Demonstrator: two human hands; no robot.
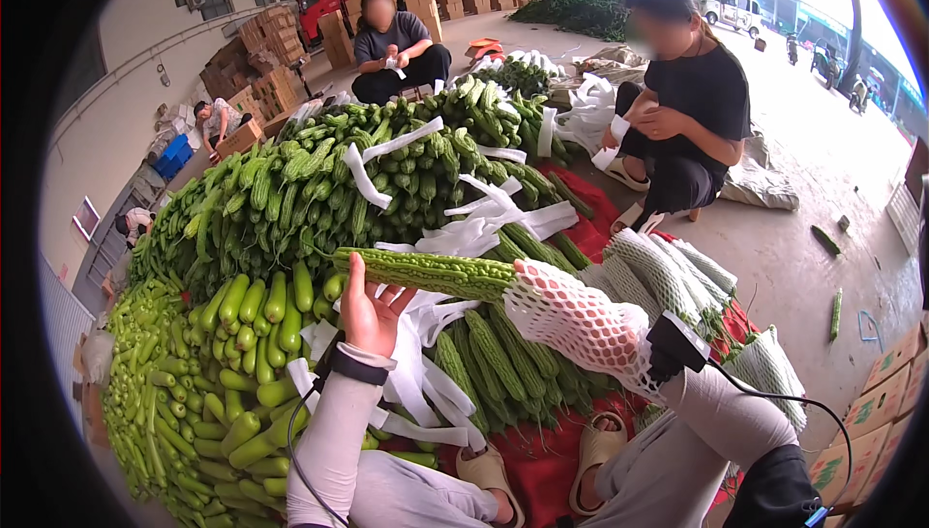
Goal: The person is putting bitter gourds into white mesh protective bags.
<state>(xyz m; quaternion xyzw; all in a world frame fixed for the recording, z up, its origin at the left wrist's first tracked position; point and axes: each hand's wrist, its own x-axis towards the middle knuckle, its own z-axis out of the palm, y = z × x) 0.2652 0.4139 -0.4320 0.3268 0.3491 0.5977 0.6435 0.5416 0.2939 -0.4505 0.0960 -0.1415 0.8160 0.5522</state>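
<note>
A long green bitter melon (435, 274) lies across the view in front of me. My left hand (374, 314) is under its far left end, palm up, thumb raised beside it. My right hand (580, 310) is inside a white foam net sleeve (566, 296) and grips the melon's other end through the sleeve's mouth; the net also covers my wrist. Below lie more bitter melons (501, 354) in a row on a red cloth (537, 477), with loose white foam strips (414, 354) beside and over them.
Bitter melons (348, 172) are piled high ahead, pale green gourds (247, 310) at left. Netted melons (653, 267) lie at right. One person (689, 107) crouches at right, another (392, 49) sits beyond the pile. Cardboard boxes (871, 412) stand at lower right.
</note>
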